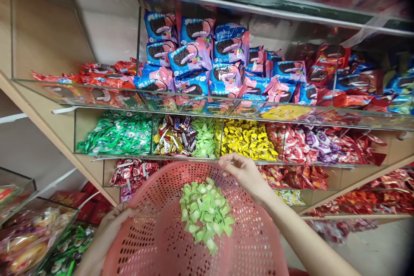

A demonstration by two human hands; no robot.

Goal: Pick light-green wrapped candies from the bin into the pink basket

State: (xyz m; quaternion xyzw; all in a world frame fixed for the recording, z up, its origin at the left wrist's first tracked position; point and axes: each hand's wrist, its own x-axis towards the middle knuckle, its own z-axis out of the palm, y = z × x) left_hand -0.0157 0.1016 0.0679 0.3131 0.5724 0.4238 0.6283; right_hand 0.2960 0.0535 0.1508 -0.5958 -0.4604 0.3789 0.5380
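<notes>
A red perforated plastic basket (155,241) is tilted toward me below the shelves. Inside it lies a heap of green-wrapped candies (207,213). My left hand (113,224) is closed on the basket's left rim, with part of the fingers hidden behind it. At the far rim, right of the middle, my right hand (241,174) has its fingers bent and closed on the edge. Just beyond the basket, similar green candies (204,136) fill part of a shelf compartment beside chocolate-bar packets (184,127).
Green packets (119,133) and yellow candies (247,140) fill other compartments. Blue-and-pink cookie packs (190,58) are stacked on the shelf above, behind a clear front edge with a yellow price tag (286,112). Packaged bread (29,246) stands at lower left.
</notes>
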